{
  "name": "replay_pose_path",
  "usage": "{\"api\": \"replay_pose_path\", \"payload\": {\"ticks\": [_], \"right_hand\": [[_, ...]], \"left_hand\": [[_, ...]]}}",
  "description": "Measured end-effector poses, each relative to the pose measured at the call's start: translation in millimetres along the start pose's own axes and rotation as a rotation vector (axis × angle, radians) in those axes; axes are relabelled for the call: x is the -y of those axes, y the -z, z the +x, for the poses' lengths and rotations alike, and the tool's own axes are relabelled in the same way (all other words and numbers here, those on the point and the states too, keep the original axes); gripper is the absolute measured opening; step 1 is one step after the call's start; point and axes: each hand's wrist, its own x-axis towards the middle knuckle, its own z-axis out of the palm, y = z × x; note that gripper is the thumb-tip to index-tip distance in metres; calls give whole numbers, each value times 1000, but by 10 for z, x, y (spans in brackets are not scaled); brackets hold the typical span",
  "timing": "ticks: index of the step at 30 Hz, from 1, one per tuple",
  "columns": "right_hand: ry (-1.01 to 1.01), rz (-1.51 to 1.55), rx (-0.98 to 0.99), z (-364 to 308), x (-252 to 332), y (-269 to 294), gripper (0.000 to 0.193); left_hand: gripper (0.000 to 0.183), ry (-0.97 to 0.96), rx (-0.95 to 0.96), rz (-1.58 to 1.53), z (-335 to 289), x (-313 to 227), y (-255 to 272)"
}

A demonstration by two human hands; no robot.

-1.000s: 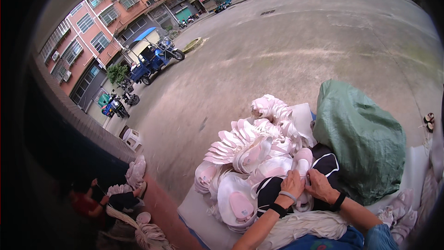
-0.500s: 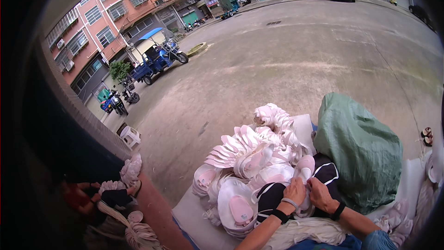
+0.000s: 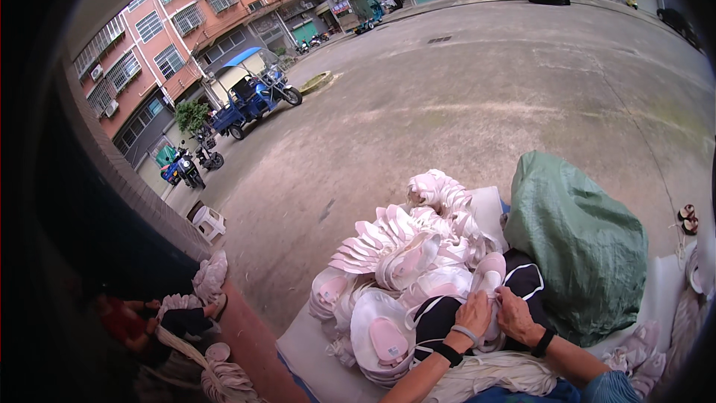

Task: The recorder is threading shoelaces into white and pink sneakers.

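My left hand (image 3: 470, 316) and my right hand (image 3: 517, 313) meet over my lap, both closed on a pale pink and white shoe piece (image 3: 488, 272). A black band sits on each wrist. Under the hands lies a black cloth with white stripes (image 3: 436, 313). A big heap of white and pink shoe pieces (image 3: 406, 254) rises just beyond and to the left of my hands, with a stack of them (image 3: 380, 336) beside my left forearm.
A bulging green woven sack (image 3: 582, 239) stands to the right of the heap. White sheeting (image 3: 313, 347) lies under the pile. At lower left a seated person (image 3: 160, 325) handles similar pieces. Beyond is a concrete yard with a blue three-wheeled cart (image 3: 250, 97), motorbikes and a white stool (image 3: 209, 222).
My hands stay together on the shoe piece, working it slightly. The view has tilted a little, shifting the heap and sack.
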Motion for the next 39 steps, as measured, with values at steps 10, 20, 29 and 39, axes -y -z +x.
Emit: {"api": "replay_pose_path", "payload": {"ticks": [10,20,29,39], "right_hand": [[-17,-4,98,-23,48,38,33],[111,-246,-88,-41,49,16,30],[156,-170,-15,-3,-204,-39,12],[148,-193,-93,-5,105,87,15]], "left_hand": [[19,5,14,14,-21,10,-134],[17,-114,-20,16,-5,-7,-148],[18,-69,41,6,-20,56,-140],[17,-48,98,-5,67,131,-34]]}}
